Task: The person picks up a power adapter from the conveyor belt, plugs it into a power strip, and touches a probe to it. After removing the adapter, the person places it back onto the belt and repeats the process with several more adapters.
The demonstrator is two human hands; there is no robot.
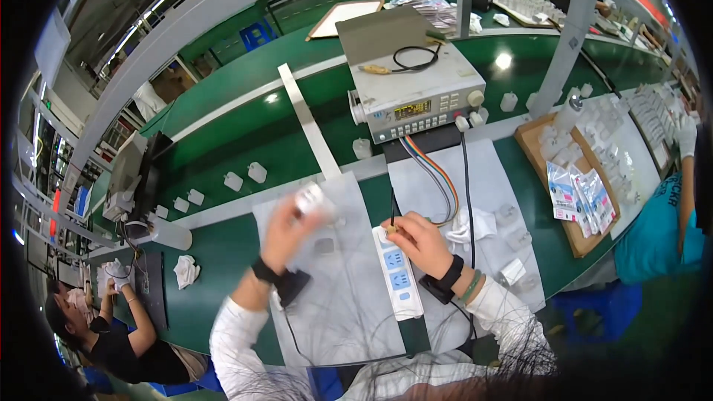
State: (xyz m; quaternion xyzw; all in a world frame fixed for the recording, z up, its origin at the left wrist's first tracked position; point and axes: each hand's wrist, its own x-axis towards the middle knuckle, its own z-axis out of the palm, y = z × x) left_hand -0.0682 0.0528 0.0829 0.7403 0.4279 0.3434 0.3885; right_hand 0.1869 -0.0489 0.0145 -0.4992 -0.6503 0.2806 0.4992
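My left hand (288, 232), smeared by motion, is raised over the white sheet on the left. At its fingertips is a small white block (312, 199), also blurred, that looks like a charger. My right hand (425, 243) pinches the brass-coloured connector (391, 228) at the end of a black cable. It is over the upper end of a white power strip (401, 297) with blue sockets. Behind my hands stands a grey bench instrument (416, 115) with a lit display. A rainbow ribbon cable (438, 178) runs from it toward my right hand.
Small white blocks (256, 172) stand along the green conveyor. A crumpled white cloth (475, 226) and a white block (512, 272) lie to the right. Further right, a cardboard tray (575, 241) holds packets. A metal post (568, 37) rises behind. People sit at both sides.
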